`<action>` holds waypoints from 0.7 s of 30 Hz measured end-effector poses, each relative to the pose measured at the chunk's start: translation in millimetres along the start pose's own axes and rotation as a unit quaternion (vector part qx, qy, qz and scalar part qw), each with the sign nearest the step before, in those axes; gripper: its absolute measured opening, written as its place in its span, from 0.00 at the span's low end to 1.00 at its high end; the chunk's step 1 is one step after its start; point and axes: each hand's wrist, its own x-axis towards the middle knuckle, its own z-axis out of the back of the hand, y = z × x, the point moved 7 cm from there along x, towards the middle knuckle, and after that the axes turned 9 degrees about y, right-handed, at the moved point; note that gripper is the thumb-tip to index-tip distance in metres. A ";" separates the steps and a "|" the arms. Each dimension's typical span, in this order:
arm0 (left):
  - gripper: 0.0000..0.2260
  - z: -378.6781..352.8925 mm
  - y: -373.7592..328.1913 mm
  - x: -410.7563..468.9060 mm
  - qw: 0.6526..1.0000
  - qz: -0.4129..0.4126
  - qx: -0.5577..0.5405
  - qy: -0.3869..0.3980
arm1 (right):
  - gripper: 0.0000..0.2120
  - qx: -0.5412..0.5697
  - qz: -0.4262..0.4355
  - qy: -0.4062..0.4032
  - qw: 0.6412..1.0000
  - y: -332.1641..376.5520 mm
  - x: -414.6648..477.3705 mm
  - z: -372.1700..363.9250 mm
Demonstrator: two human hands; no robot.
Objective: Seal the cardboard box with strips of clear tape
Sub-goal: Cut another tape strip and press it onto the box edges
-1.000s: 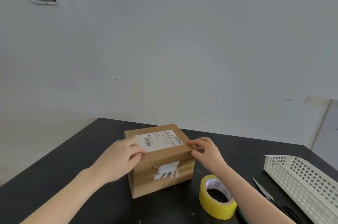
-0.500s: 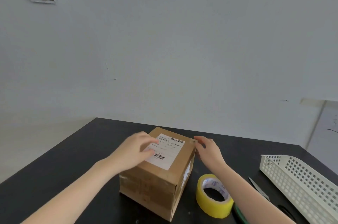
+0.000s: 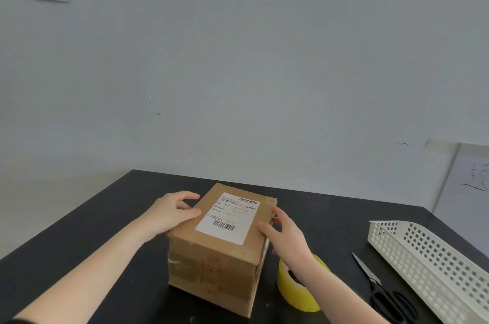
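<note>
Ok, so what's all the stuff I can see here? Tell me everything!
cardboard box: one, brown, middle of the table
shipping label: one, white, on the box's top
tape roll: one, yellow, right of the box
scissors: one pair, black handles, right of the tape roll
plastic basket: one, white, table's right edge
table: one, black, under everything
left hand: one, holds the box's left side
right hand: one, holds the box's right side
</note>
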 end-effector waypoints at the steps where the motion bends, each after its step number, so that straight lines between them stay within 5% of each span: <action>1: 0.23 -1.6 -0.2 -1.4 1.000 0.005 -0.010 0.008 | 0.30 0.009 -0.005 0.006 1.000 -1.0 1.4 2.0; 6: 0.31 -18.8 -6.3 -6.3 0.998 0.023 -0.040 0.033 | 0.24 0.050 -0.014 0.042 0.998 -6.5 9.1 14.4; 21: 0.26 -46.9 -25.4 3.3 0.996 0.014 -0.087 0.031 | 0.21 0.023 -0.019 0.027 0.999 -16.0 10.2 40.1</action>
